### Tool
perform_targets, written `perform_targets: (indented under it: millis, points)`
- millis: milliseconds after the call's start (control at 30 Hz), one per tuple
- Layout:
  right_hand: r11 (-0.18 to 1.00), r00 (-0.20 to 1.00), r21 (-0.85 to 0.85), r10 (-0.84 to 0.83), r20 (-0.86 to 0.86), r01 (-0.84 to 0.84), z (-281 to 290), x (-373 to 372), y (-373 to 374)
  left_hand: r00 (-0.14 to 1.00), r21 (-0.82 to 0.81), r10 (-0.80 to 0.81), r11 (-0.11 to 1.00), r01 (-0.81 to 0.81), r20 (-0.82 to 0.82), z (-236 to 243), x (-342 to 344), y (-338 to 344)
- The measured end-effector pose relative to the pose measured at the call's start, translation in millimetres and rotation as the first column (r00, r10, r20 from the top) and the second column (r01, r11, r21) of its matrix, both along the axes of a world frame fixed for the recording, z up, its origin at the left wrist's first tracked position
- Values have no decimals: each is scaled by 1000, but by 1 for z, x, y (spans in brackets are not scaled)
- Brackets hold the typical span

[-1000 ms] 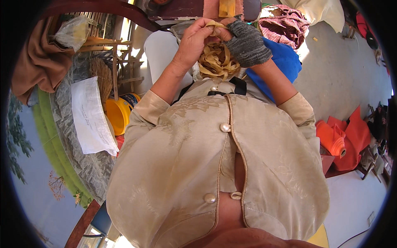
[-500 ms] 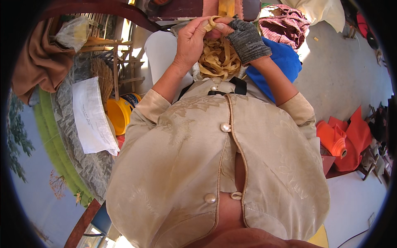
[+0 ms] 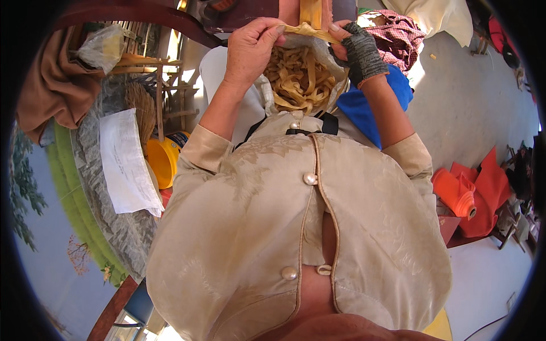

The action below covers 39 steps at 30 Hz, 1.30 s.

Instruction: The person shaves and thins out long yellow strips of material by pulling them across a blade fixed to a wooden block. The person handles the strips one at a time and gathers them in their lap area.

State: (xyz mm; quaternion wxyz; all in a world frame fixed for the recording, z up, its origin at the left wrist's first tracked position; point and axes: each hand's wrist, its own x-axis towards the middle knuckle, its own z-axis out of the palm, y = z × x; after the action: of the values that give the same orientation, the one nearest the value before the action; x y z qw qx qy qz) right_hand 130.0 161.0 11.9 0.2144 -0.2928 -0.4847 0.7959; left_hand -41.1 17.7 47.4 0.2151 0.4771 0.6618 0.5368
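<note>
I see both hands up high: left hand (image 3: pixel 250 48) and gloved right hand (image 3: pixel 358 51) pinch one strip (image 3: pixel 310 31) taut above the strip bundle (image 3: pixel 298 79); most strips look unworked.

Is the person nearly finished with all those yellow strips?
Not nearly, it seems. A flat strip is stretched between the bare left hand and gloved right hand. A big tangle of loose strips hangs below them, unworked. No finished piece is clearly visible.
</note>
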Motion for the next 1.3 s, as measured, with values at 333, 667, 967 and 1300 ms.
perform_targets:
  millis: [333,667,967,1300]
  points:
    - [806,902,490,118,415,-330,5,-19,-28,746,-230,-243,965,124,-619,-10,31,-7]
    - [479,941,811,209,268,-337,14,-19,-53,413,37,-96,953,301,-905,-32,-36,8]
    - [613,903,751,-138,407,-245,13,-29,-8,701,-8,-68,996,89,-710,-45,-31,47]
    - [488,824,806,-264,502,-335,-5,-40,42,998,72,-47,996,45,33,-47,-20,73]
